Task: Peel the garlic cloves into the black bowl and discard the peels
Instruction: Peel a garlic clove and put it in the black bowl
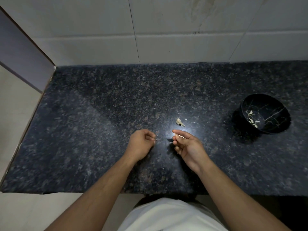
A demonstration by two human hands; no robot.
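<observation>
A dark speckled counter (100,114) fills the middle of the frame, with a pale tiled wall (166,30) across the top. At right of centre sits the black bowl (265,114), a few peeled garlic cloves (253,121) lying in its bottom. Low in the centre, the right hand (188,147) pinches a small pale garlic piece (179,135) at its fingertips; the left hand (141,144), just beside it, is loosely curled, and whether it holds a scrap cannot be told. A small heap of peels (180,122) lies just above the hands. The peeling seems at its end: next, carry the clove right to the bowl, then gather the peels.
</observation>
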